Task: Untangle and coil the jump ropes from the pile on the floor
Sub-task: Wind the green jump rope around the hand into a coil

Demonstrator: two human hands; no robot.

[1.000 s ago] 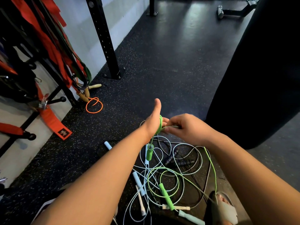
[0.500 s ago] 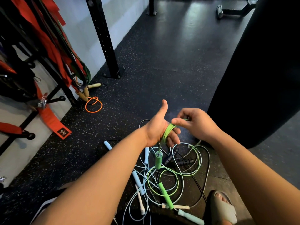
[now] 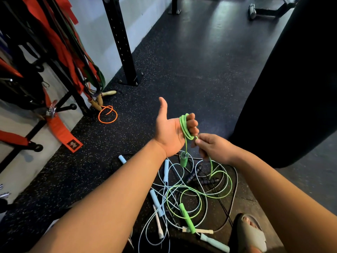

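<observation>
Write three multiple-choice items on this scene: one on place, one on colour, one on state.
1. Where does the orange rope lie?
A) by the wooden handles
B) under the sandal
C) in the pile

2. What colour is the rope wound on the left hand?
A) blue
B) green
C) black

3. What is the right hand doing?
A) resting open
B) holding a blue handle
C) pinching the green rope

Key:
A, its loop ends at them.
B, green turns wrap it.
C, it nips the strand.
</observation>
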